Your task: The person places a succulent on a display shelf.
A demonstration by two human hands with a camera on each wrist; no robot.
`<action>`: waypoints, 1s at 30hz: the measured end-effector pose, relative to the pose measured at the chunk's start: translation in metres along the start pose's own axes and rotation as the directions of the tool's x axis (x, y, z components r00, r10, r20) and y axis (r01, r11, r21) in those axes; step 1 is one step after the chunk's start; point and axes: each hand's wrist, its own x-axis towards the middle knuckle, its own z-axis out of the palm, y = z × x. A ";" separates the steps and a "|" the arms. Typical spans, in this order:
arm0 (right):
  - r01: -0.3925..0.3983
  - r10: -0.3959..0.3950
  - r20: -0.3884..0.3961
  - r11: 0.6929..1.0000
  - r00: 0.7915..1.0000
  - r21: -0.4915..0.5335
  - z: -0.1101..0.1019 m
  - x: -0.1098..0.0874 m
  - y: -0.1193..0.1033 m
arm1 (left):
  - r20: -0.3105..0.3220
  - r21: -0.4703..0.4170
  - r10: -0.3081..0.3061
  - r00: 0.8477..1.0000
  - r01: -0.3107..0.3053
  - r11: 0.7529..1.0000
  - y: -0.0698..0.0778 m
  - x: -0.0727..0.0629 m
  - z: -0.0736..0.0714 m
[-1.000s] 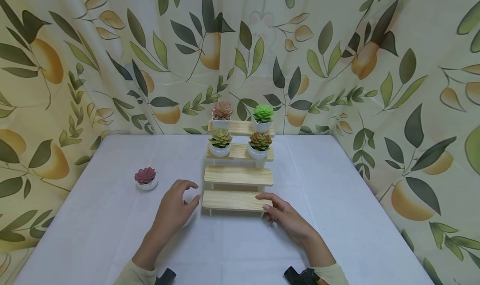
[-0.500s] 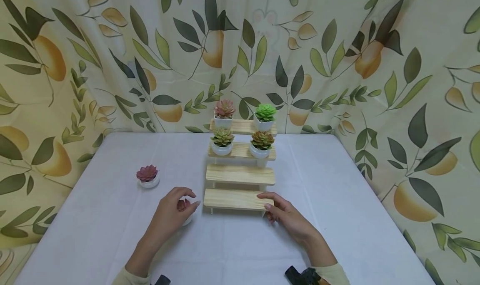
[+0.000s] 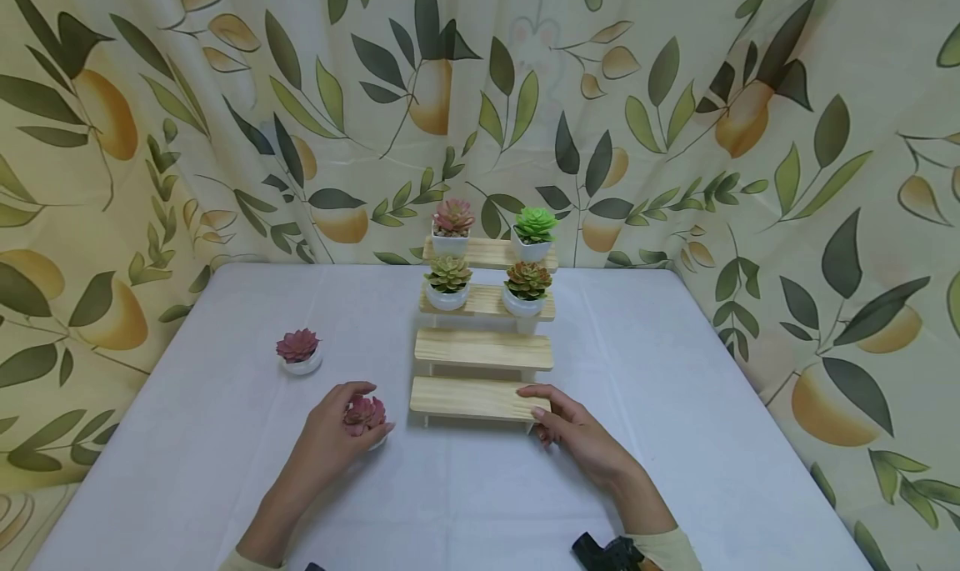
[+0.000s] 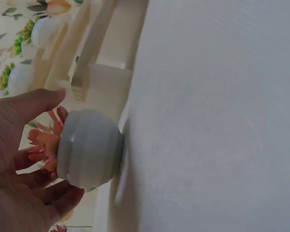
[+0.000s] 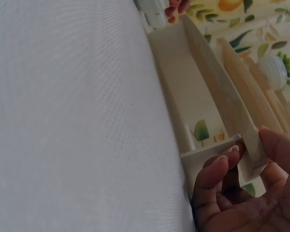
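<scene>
1. Ribbed white pot point(image 4: 89, 150) stands out in the middle of the left wrist view, while the head view shows only a sliver of it beside the left hand point(image 3: 326, 438).
2. That wrist view also shows the thumb apart from the pot and the other fingers curved about the plant; whether they grip it or merely surround it, I cannot tell.
3. From the right wrist, the underside of the lowest shelf point(image 3: 468, 398) and its white support point(image 5: 210, 151) come into sight. The right hand point(image 3: 577, 438) pinches that shelf's end, with curled fingers beneath it, close to the support.
4. The pink succulent point(image 3: 365, 415) is a layered rosette, dusky pink from the head and more coral from the left wrist. It sits upright just left of the lowest shelf, its pot's base appearing to meet the white tablecloth point(image 3: 465, 496).
5. Farther left, a darker rosette point(image 3: 298, 346) fills a low white bowl point(image 3: 303, 366) on the cloth.
6. On the top tier, two angular white pots hold a pinkish plant point(image 3: 453, 218) and a bright green plant point(image 3: 535, 225).
7. One tier down, rounded white pots hold a pale green plant point(image 3: 448, 275) and a reddish-brown plant point(image 3: 528, 281).
</scene>
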 end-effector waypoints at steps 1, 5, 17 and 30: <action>0.001 -0.001 0.001 1.000 1.000 -0.001 0.000 0.000 0.000 | 0.000 -0.004 -0.003 1.000 0.003 1.000 -0.001 -0.001 0.000; 0.004 -0.004 0.000 1.000 1.000 -0.010 -0.001 0.001 -0.001 | 0.001 -0.009 -0.017 1.000 0.017 1.000 -0.006 -0.002 0.000; 0.016 -0.016 0.002 1.000 1.000 -0.014 -0.002 0.000 -0.001 | 0.042 0.016 -0.023 0.999 0.022 1.000 -0.013 -0.006 -0.005; 0.015 -0.015 0.009 1.000 1.000 -0.012 -0.001 0.001 -0.001 | 0.068 0.045 -0.060 0.996 0.057 0.997 -0.013 -0.009 -0.005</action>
